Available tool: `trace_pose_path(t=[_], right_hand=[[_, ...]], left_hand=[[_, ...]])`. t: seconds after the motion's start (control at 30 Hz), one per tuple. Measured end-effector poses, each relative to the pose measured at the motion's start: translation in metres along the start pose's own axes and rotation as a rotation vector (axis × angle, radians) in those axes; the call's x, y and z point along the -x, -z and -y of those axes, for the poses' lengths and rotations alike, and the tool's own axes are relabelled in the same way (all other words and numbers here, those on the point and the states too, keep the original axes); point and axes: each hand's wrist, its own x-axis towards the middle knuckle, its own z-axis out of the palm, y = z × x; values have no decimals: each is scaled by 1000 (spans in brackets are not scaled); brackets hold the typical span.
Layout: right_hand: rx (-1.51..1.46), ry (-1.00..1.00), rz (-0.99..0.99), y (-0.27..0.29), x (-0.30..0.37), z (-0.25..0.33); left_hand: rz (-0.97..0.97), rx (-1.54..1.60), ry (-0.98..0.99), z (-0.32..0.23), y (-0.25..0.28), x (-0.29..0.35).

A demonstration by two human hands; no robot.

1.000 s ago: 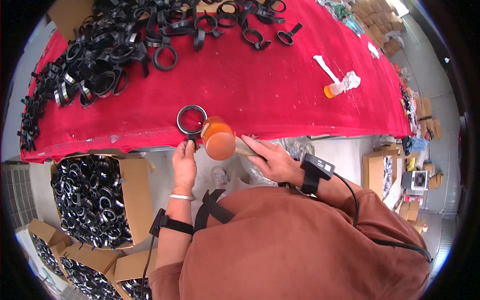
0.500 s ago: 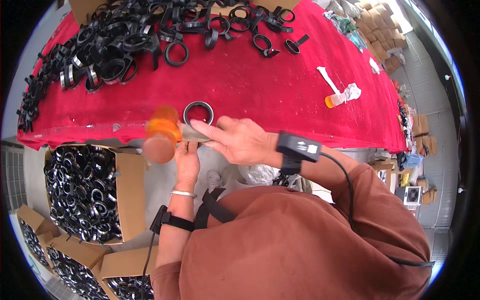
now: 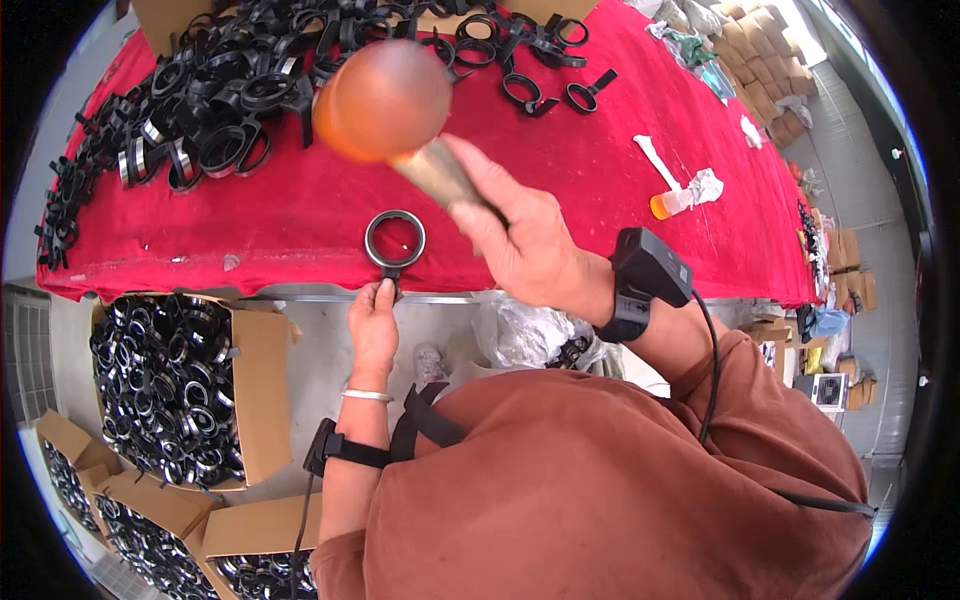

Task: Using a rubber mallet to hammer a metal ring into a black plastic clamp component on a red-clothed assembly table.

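Observation:
My right hand (image 3: 535,240) is wrapped round the pale handle of a mallet (image 3: 385,105) with a translucent orange head. The mallet is raised over the red cloth, and its head is blurred by motion. At the table's near edge my left hand (image 3: 373,318) pinches the short black tab of a ring-shaped part (image 3: 371,240). That ring lies on the cloth with its silver-and-black rim facing up, apart from the mallet.
A heap of black ring parts (image 3: 225,90) covers the far left of the red-covered table (image 3: 560,190). Far right lies an orange-ended object wrapped in white (image 3: 672,204). Open cardboard boxes (image 3: 262,390) of similar rings stand lower left. Clear plastic bags (image 3: 515,330) sit below the table edge.
My right hand has lifted the mallet up and away from the ring, moving slightly right. My left hand still holds the ring's tab, now in plain view.

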Motion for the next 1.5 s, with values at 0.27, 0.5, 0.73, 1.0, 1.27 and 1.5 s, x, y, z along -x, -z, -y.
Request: trace_pose_path(t=[0.27,0.5,0.73,1.0,1.27,1.5], right_hand=[[228,-331,246,-8,24,-68],[58,-77,-94,-5,48,-62],[-88,-567,38,19,62,-42],[7,-529,128,15,116,-47],[-92,-806,109,19,128,-59],[1,-747,84,20,128,-58]], left_hand=[[12,-121,-7,-9,-4,-2],[-6,-89,34,-12,-6,2],[35,-100,41,-11,-1,0],[22,-164,48,-15,-2,2],[44,-127,67,-19,-3,2],[69,-136,77,-20,-2,0]])
